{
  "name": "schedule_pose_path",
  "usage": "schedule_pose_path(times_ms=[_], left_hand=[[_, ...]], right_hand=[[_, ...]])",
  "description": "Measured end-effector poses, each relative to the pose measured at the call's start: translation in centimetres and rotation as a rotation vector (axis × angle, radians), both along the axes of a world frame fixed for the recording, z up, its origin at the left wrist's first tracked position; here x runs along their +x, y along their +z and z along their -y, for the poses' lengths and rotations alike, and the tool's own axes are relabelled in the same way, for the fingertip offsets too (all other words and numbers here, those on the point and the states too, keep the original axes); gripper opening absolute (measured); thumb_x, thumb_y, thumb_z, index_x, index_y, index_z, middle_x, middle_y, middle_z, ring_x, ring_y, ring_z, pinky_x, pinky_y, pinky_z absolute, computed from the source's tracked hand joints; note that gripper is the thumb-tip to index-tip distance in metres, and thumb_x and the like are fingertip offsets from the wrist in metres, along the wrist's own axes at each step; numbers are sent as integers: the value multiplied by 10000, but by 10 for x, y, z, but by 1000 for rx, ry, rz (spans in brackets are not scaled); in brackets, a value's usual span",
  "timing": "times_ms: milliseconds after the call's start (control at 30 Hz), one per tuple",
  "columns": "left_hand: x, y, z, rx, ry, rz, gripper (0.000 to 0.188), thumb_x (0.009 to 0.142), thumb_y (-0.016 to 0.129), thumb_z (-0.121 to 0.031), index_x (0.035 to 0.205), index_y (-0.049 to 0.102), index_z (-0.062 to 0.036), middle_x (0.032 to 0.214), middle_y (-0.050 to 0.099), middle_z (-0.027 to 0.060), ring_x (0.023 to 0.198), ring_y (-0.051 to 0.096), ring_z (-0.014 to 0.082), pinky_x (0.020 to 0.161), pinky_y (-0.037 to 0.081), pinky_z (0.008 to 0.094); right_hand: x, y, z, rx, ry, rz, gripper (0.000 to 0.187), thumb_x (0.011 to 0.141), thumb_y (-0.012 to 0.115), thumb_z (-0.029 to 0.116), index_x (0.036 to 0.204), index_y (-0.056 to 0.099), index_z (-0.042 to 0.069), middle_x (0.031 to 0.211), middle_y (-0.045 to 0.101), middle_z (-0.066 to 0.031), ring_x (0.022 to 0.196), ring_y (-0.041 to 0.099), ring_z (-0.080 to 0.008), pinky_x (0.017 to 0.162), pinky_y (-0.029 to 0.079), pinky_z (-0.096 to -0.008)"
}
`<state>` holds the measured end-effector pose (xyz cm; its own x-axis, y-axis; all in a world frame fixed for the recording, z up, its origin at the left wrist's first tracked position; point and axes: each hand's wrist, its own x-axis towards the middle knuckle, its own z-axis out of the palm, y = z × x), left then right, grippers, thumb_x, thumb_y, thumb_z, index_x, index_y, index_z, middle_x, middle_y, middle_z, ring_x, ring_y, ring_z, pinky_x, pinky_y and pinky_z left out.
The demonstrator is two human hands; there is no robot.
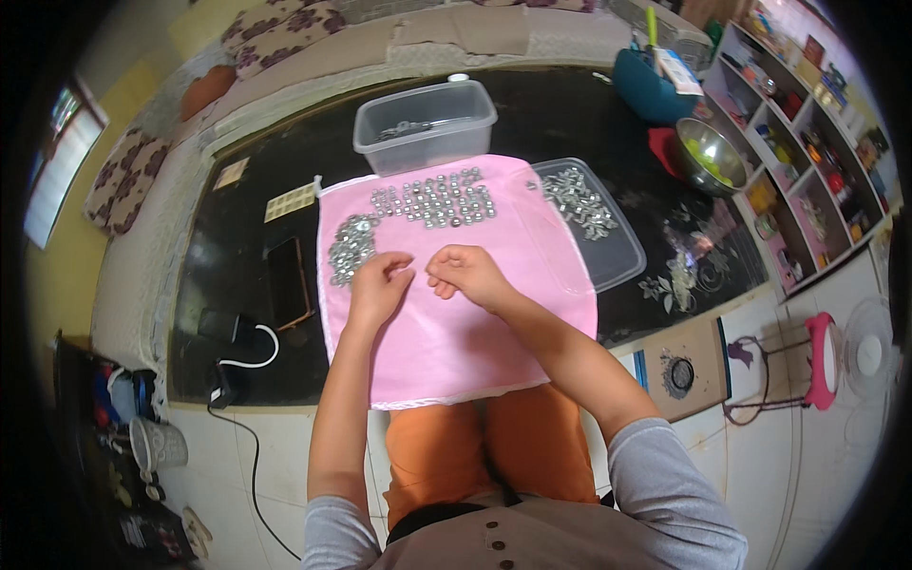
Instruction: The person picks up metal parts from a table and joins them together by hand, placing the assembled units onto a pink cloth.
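My left hand [382, 285] hovers over a pink cloth [456, 342], with a gap between its thumb and bent fingers and nothing visible there. Facing it, my right hand [465, 274] has thumb and fingertips pinched together; anything between them is hidden or too small to make out. A heap of small shiny silver pieces [352, 245] lies beside my left hand. Beyond both hands, many similar round pieces [446, 201] are spread in loose rows on the cloth.
Behind the cloth stands a clear plastic tub [427, 152] with some metal things inside. A translucent lid [622, 266] at the right bears slim silver pieces [579, 204]. On the black table are a phone [289, 282], a white cable [271, 347], a steel bowl [708, 157] and a blue container [646, 90].
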<state>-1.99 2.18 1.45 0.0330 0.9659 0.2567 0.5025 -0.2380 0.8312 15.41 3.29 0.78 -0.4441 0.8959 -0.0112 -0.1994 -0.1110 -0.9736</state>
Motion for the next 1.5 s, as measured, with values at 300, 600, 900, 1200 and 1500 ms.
schedule_pose_path(times_ms=[300,600,900,1200,1500], left_hand=[[1,-16,12,-26,94,146,122,721,598,-19,840,618,2,689,546,-18,601,454,34,547,381,159],[-1,-19,13,10,87,198,110,699,607,-21,804,623,4,691,528,4,566,444,42,517,374,164],[0,-20,12,26,77,172,102,724,591,-29,819,619,-2,689,567,-4,598,466,44,546,387,170],[-1,-17,13,50,86,170,91,718,594,-31,801,625,-12,702,584,5,611,491,53,564,407,188],[-1,-13,16,52,74,170,94,696,603,-38,784,625,-13,714,579,43,611,509,77,561,407,191]], right_hand=[[7,6,9,46,-27,44,106,780,530,95,795,555,-7,650,557,-74,546,532,-107,499,450,-212],[83,38,18,117,-258,217,60,758,545,64,777,573,15,622,555,-35,547,523,-81,490,437,-214],[160,52,-23,643,-487,1075,135,660,545,64,790,582,51,807,578,-119,758,556,-267,662,434,-343],[161,30,-42,836,-385,1318,101,714,512,112,771,565,48,825,570,-136,808,542,-300,691,431,-376],[79,53,-3,502,-420,675,57,717,549,55,751,549,10,696,568,-94,611,544,-156,575,428,-270]])
